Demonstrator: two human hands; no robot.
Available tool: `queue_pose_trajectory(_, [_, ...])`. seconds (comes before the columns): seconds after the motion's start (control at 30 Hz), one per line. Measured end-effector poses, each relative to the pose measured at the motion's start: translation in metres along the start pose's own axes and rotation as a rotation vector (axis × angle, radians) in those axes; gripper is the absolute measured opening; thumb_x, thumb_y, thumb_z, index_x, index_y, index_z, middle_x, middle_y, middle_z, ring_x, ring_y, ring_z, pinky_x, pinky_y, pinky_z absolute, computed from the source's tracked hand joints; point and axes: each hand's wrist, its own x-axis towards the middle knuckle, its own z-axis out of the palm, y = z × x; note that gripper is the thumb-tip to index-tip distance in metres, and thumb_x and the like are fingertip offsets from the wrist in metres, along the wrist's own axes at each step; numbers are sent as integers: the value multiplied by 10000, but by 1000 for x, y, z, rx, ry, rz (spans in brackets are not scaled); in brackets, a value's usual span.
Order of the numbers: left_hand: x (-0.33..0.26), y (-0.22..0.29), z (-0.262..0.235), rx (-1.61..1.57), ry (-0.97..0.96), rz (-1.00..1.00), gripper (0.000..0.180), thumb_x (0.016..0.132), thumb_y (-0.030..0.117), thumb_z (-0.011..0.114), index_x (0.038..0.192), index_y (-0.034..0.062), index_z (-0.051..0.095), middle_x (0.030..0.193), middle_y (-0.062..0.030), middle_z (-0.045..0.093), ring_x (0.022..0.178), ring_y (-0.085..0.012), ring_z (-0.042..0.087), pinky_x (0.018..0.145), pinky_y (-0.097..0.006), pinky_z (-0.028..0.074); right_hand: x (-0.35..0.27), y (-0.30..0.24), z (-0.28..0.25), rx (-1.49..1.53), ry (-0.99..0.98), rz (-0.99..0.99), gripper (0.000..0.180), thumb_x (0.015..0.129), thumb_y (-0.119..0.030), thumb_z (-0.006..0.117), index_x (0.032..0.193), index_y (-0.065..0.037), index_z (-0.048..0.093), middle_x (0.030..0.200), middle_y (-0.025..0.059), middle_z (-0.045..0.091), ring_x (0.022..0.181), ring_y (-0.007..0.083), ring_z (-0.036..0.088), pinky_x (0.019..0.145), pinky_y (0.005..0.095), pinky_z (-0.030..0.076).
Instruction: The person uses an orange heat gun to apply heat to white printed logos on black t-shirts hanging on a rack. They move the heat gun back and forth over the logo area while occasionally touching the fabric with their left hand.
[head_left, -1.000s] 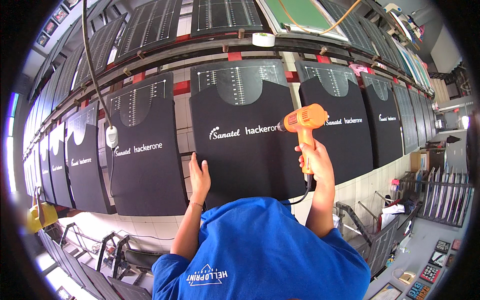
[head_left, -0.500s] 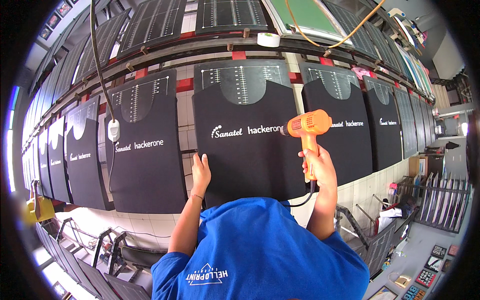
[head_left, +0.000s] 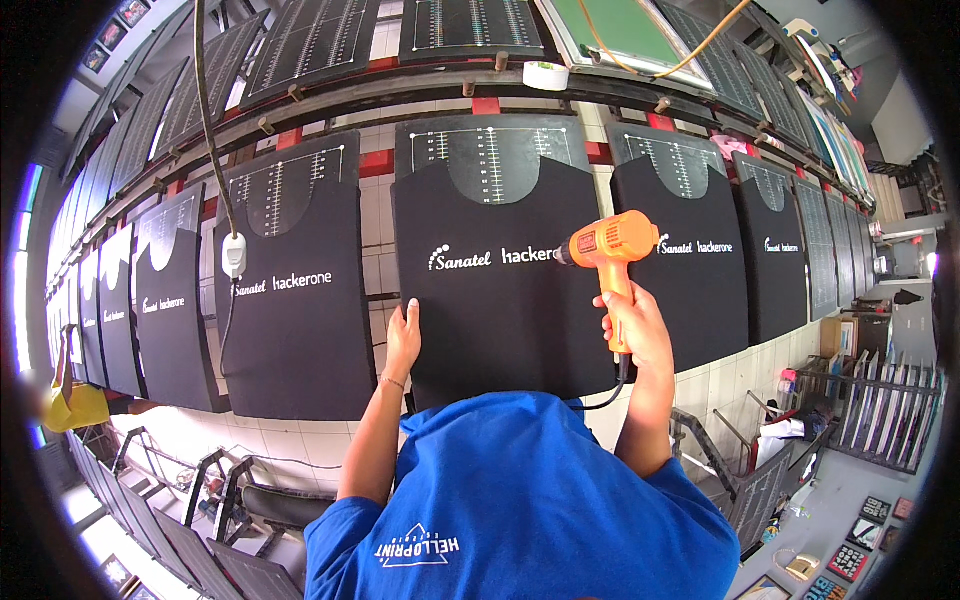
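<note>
orange heat gun (head_left: 607, 250) in right grip (head_left: 630, 322), left grip (head_left: 403, 338) flat, wide, on one black shirt (head_left: 500, 290)

A screen-printing workshop: a long row of black shirts (head_left: 500, 290) with white print is stretched over flat boards (head_left: 490, 150) along a tiled wall. A green mesh printing frame (head_left: 625, 25) sits above, and metal racks (head_left: 880, 400) stand at the right.

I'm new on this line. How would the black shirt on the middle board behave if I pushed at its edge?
The black shirt looks like soft fabric, so it would probably wrinkle or slide, not resist. It lies flat on the board, likely stiff backing. The left hand rests at its edge, perhaps steadying it; the right hand holds the orange heat gun.
</note>
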Motion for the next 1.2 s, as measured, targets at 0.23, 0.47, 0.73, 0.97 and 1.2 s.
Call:
queue_pose_trajectory(0.23, [9, -20, -2, -228, -134, -251, 894, 930, 673, 420, 1231, -164, 509, 1201, -263, 589, 1188, -311, 536, 1023, -365, 380, 3, -6, 2, 8, -26, 19, 292, 922, -188, 591, 1145, -5, 549, 911, 67, 629, 597, 92, 551, 515, 247, 492])
queue_pose_trajectory(0.47, [13, -43, 3, -377, -102, -326, 955, 914, 712, 392, 1403, -109, 382, 1404, -234, 468, 1304, -300, 445, 1096, -371, 332, 5, -7, 3, 29, -60, 30, 284, 927, -177, 581, 1155, -11, 547, 910, 65, 626, 594, 93, 547, 527, 245, 494])
queue_pose_trajectory(0.73, [-5, -67, 6, -618, -103, -433, 888, 935, 689, 374, 1410, -62, 409, 1407, -188, 475, 1267, -295, 471, 1064, -380, 382, -6, -6, 4, -38, 30, 15, 307, 911, -166, 592, 1175, -15, 546, 912, 61, 622, 613, 95, 557, 528, 251, 497])
queue_pose_trajectory(0.97, [-6, -90, 11, -726, -147, -417, 876, 939, 681, 380, 1402, -61, 420, 1393, -177, 490, 1256, -281, 481, 1058, -372, 387, 0, -4, 10, -8, -49, -5, 296, 912, -170, 587, 1153, -4, 543, 909, 74, 632, 597, 96, 552, 510, 249, 495])
queue_pose_trajectory(1.2, [32, -67, -3, -593, -49, -384, 857, 945, 667, 390, 1360, -79, 454, 1334, -193, 517, 1207, -273, 507, 1028, -370, 404, 6, -2, 15, -15, -71, -9, 318, 910, -176, 605, 1166, 3, 543, 905, 69, 629, 606, 102, 568, 518, 257, 503])
